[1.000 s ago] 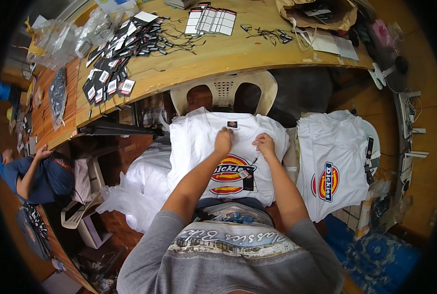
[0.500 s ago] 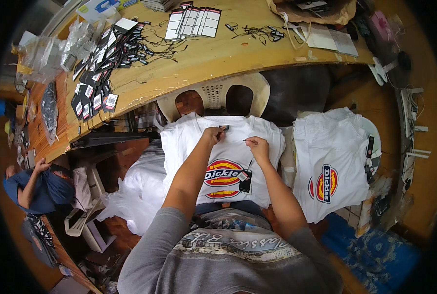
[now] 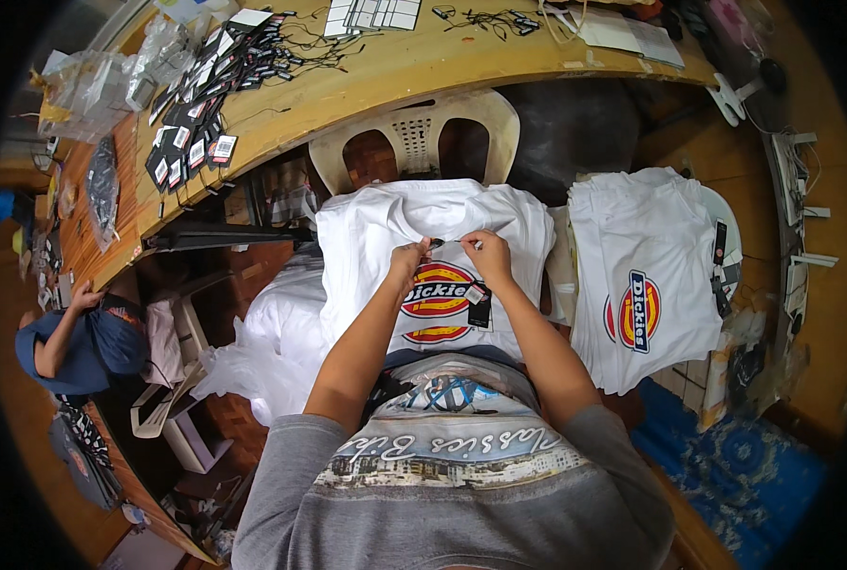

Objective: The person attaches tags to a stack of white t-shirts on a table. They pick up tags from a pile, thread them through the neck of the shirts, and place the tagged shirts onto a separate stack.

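Note:
A white T-shirt with a red, yellow and black chest print lies spread in front of me, its collar away from me. My left hand is closed on the small dark neck label, lifted from the collar. Close beside it, my right hand pinches the thin dark end of a cord by the label. Below the right hand, a black hang tag with a white sticker rests over the print. The cord's run between tag and fingers is hard to make out.
Folded white T-shirts lie to the right. Beyond a plastic chair, a wooden table bears a heap of corded black tags. White plastic wrap sits at left, near another person in blue.
My left hand has drawn the neck label toward me, away from the collar. The right hand has come closer to it with the cord end. The whole view has shifted slightly.

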